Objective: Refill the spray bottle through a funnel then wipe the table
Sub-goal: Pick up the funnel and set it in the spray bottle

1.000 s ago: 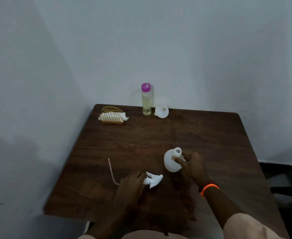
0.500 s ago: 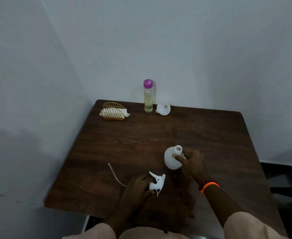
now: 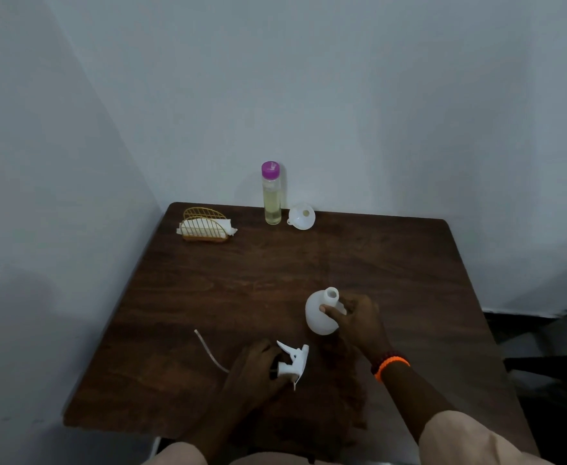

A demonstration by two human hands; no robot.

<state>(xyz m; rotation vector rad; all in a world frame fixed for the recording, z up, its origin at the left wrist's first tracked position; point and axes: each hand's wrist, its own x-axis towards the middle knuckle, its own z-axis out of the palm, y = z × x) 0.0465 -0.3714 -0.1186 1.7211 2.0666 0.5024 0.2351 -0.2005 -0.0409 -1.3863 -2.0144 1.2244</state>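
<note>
Both forearms are bare from the wrist up to loose, pale beige sleeves (image 3: pixel 469 441) — light, plain cloth with no print or marking that shows in this dim light. On the right wrist sits a bright orange band (image 3: pixel 392 364), thick and ribbed-looking, and just beside it a darker beaded bracelet (image 3: pixel 381 358) — reddish, hard to make out. The left wrist (image 3: pixel 231 394) is bare.

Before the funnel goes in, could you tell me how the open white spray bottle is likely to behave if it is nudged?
The spray bottle looks like thin white plastic with its sprayer head off, so it is probably light and easily pushed. Its rounded body may tip or roll if released. The right hand holds it near the neck, which likely steadies it.
</note>
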